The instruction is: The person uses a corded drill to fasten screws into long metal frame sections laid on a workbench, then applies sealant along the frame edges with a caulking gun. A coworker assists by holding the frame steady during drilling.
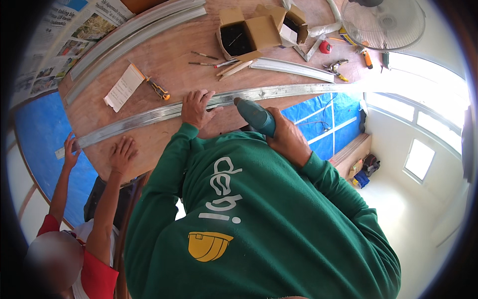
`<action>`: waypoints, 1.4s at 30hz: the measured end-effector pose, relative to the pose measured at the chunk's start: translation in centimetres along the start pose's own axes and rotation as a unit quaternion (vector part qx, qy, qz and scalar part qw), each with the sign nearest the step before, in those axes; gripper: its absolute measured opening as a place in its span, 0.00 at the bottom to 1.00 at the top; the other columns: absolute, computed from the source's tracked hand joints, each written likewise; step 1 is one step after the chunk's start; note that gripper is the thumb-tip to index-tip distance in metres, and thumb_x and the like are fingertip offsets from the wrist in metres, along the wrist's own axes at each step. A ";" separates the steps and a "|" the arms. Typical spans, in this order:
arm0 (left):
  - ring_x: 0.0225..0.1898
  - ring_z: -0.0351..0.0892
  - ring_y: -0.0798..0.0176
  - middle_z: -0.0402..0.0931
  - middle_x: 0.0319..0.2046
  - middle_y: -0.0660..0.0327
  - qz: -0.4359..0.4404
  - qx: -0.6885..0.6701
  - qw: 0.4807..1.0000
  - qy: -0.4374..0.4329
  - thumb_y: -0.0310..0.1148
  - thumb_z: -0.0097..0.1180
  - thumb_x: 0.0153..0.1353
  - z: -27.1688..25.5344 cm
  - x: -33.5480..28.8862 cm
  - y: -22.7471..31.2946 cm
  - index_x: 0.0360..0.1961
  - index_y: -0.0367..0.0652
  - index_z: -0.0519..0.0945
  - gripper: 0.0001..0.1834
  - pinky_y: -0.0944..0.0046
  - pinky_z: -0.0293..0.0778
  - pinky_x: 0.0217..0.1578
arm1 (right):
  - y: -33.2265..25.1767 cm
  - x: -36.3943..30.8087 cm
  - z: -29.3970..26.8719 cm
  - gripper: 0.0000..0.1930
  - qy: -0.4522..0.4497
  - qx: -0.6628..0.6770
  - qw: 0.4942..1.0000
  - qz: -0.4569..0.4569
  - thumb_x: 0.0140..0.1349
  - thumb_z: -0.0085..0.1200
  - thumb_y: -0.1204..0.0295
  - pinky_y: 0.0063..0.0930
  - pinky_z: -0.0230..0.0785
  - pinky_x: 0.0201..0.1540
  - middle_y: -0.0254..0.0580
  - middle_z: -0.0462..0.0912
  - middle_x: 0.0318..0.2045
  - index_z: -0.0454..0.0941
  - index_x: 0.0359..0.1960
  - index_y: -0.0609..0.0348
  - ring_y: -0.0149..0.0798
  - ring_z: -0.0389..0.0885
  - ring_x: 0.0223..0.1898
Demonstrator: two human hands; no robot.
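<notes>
A long, shiny metal channel (149,116) lies across the wooden table, running from the lower left toward the window on the right. My left hand (196,108) is closed over it, fingers at the far edge and thumb at the near one. In my right hand (290,138) is a teal power drill (255,117); its front end points at the channel, just right of my left hand. Whether the tip touches the metal cannot be told. At the channel's left end, a co-worker's hand (71,152) holds it, and their other hand (123,154) rests on the tabletop.
More metal channels (134,35) lie along the far left edge. Beyond the work are a screwdriver (158,88), a paper sheet (124,88), open cardboard boxes (261,32), pliers (337,69) and a red tape measure (325,47). A fan (384,24) stands far right; blue sheeting (323,119) shows beyond the table's edge.
</notes>
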State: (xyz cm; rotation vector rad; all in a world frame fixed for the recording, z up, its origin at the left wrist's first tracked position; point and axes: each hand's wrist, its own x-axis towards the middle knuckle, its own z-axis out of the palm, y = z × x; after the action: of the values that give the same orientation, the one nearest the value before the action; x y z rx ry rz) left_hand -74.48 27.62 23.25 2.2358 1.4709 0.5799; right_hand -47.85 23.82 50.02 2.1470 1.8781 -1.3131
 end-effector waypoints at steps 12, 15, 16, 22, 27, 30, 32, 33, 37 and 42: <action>0.57 0.80 0.57 0.80 0.55 0.68 0.022 0.030 0.999 0.034 0.65 0.78 0.58 0.9 -0.5 -0.1 0.63 0.57 0.87 0.37 0.49 0.74 0.59 | -0.3 0.4 0.0 0.35 -0.003 -0.018 1.000 -0.006 0.59 0.66 0.81 0.60 0.78 0.59 0.67 0.89 0.52 0.72 0.70 0.55 0.72 0.87 0.58; 0.57 0.80 0.57 0.80 0.55 0.68 0.022 0.027 0.999 0.040 0.64 0.79 0.57 0.9 -0.4 -0.1 0.63 0.58 0.87 0.37 0.49 0.74 0.59 | -0.4 0.3 -0.2 0.34 -0.007 -0.017 1.000 -0.010 0.59 0.66 0.81 0.60 0.78 0.60 0.68 0.89 0.52 0.72 0.70 0.55 0.72 0.87 0.58; 0.57 0.80 0.56 0.80 0.55 0.68 0.022 0.025 0.999 0.043 0.64 0.79 0.56 1.0 -0.4 -0.1 0.63 0.58 0.87 0.37 0.49 0.74 0.59 | -0.3 0.3 -0.3 0.34 -0.008 -0.017 1.000 -0.014 0.59 0.66 0.81 0.60 0.78 0.60 0.68 0.89 0.52 0.72 0.70 0.56 0.72 0.87 0.58; 0.58 0.79 0.56 0.80 0.55 0.68 0.024 0.020 0.998 0.045 0.64 0.79 0.55 1.1 -0.3 -0.2 0.62 0.57 0.87 0.38 0.48 0.74 0.60 | 1.2 1.2 1.4 0.36 -0.001 -0.011 1.000 -0.021 0.61 0.66 0.78 0.62 0.78 0.61 0.68 0.87 0.55 0.70 0.73 0.59 0.71 0.87 0.58; 0.58 0.80 0.52 0.81 0.57 0.65 0.007 -0.003 1.000 0.006 0.64 0.80 0.55 0.7 0.0 0.0 0.64 0.56 0.87 0.40 0.45 0.74 0.59 | -0.4 -0.9 -0.8 0.38 0.015 0.030 0.999 0.003 0.61 0.69 0.77 0.59 0.78 0.62 0.68 0.89 0.54 0.71 0.74 0.57 0.72 0.87 0.60; 0.58 0.80 0.49 0.81 0.58 0.62 0.000 -0.029 0.999 0.016 0.62 0.79 0.57 -0.7 -1.0 -0.9 0.64 0.53 0.86 0.39 0.44 0.75 0.59 | -1.0 -2.1 -2.5 0.36 0.008 0.055 0.998 -0.009 0.60 0.70 0.78 0.57 0.78 0.63 0.68 0.89 0.56 0.73 0.73 0.57 0.71 0.87 0.62; 0.58 0.80 0.46 0.82 0.59 0.58 0.001 -0.045 0.998 0.047 0.58 0.77 0.64 -1.7 -2.4 -2.0 0.65 0.49 0.85 0.35 0.42 0.75 0.59 | -2.0 -2.3 -3.0 0.35 0.000 0.063 0.998 -0.023 0.61 0.70 0.79 0.56 0.78 0.64 0.67 0.89 0.57 0.74 0.73 0.59 0.70 0.87 0.62; 0.58 0.80 0.46 0.82 0.59 0.58 -0.007 -0.033 0.998 0.053 0.56 0.75 0.66 -2.1 -3.4 -3.1 0.65 0.48 0.85 0.33 0.42 0.75 0.60 | -2.0 -2.2 -2.8 0.35 -0.006 0.071 0.997 -0.027 0.61 0.70 0.79 0.56 0.78 0.64 0.67 0.89 0.57 0.74 0.72 0.59 0.70 0.87 0.62; 0.60 0.80 0.44 0.83 0.58 0.56 -0.064 0.015 0.994 0.089 0.54 0.70 0.73 -5.0 -7.1 -7.1 0.65 0.47 0.85 0.29 0.42 0.74 0.63 | -1.6 -0.6 -1.6 0.36 -0.028 0.061 0.996 -0.066 0.60 0.70 0.79 0.56 0.78 0.63 0.68 0.89 0.56 0.74 0.72 0.60 0.72 0.87 0.61; 0.62 0.79 0.45 0.83 0.58 0.57 -0.130 0.079 0.977 0.148 0.61 0.71 0.69 -8.7 -9.0 -10.6 0.61 0.47 0.88 0.31 0.41 0.72 0.68 | -3.4 1.9 1.0 0.37 -0.050 0.052 0.989 -0.129 0.59 0.70 0.79 0.59 0.79 0.60 0.70 0.88 0.55 0.73 0.73 0.59 0.73 0.86 0.60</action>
State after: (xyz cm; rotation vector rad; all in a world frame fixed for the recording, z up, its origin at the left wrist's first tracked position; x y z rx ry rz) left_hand -90.47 24.08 23.68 2.0877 1.9857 0.7585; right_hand -51.29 25.83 50.01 1.8872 2.1493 -1.5636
